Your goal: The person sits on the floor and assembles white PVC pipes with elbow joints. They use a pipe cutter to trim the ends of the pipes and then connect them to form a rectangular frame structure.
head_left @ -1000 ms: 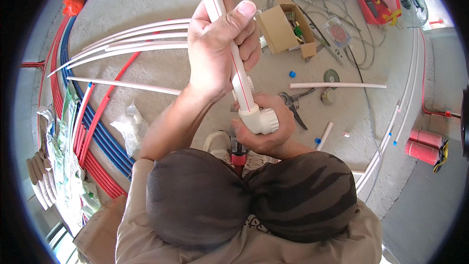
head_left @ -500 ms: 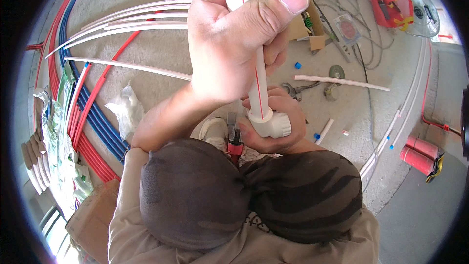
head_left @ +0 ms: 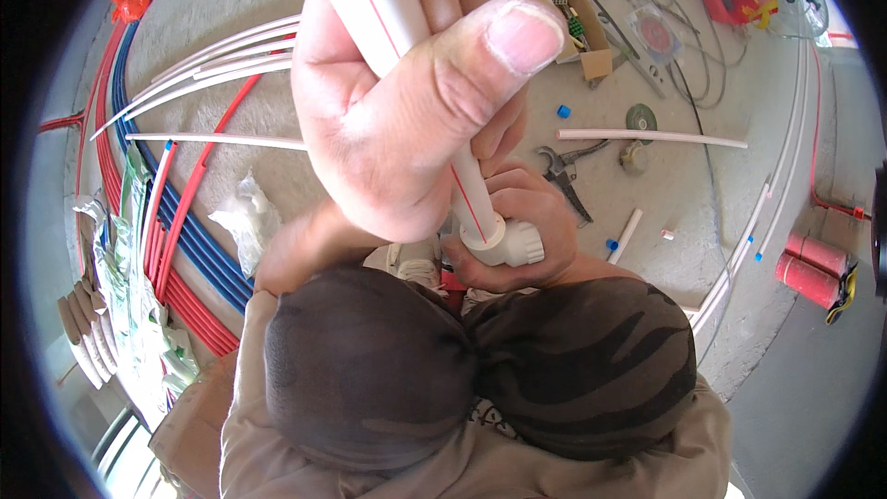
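grey floor [head_left: 684,185] under everything, person's dark-clothed knees [head_left: 370,370] below the pipe's lower end. left hand [head_left: 397,139] clenched round the white pipe [head_left: 370,14], thumb laid across it and angled up to the right; pipe runs right through the fist, showing both above and below it. long axis slants from upper left, near the camera, down to lower right, away from it; top end out of view past the upper edge, bottom end in the socket of a white elbow fitting [head_left: 506,248], how deep can't tell. right hand [head_left: 536,212] grasps that fitting at the pipe's lower end, fingers curled over it, thumb along the near side; its ribbed collar faces right, off the pipe's line. cardboard box [head_left: 596,63] right of the pipe's upper part, dark tool [head_left: 565,180] right of its lower part, blue cap [head_left: 564,112] right of its middle. thin red stripe along the pipe. light print [head_left: 490,416] on cloth below the pipe, between the knees, partly hidden in folds.
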Action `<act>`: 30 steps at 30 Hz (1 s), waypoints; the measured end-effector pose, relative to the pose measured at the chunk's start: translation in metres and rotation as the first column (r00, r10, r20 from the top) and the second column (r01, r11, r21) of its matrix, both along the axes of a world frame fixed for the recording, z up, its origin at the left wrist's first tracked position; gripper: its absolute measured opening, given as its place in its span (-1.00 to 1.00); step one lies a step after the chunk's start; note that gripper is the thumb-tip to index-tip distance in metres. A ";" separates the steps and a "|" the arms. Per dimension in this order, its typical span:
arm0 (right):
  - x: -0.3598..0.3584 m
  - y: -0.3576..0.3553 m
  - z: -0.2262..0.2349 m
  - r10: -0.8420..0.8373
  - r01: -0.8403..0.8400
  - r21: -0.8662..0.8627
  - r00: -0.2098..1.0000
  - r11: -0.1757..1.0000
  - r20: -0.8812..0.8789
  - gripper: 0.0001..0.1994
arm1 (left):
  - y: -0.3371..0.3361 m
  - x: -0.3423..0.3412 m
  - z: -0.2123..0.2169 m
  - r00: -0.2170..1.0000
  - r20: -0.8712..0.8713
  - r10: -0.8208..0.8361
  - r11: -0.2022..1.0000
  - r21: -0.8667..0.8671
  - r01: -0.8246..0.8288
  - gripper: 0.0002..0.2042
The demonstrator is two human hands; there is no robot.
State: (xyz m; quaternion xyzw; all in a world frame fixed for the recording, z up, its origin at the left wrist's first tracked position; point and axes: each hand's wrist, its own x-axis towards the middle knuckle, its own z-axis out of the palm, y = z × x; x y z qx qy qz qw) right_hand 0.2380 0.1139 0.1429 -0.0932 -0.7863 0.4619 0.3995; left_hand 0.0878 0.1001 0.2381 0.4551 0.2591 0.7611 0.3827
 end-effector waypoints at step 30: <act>-0.014 0.006 -0.001 -0.200 0.213 0.385 0.977 0.898 -0.074 -0.46 | -0.039 -0.021 -0.012 0.994 0.004 -0.107 0.986 -0.128 0.106 -0.62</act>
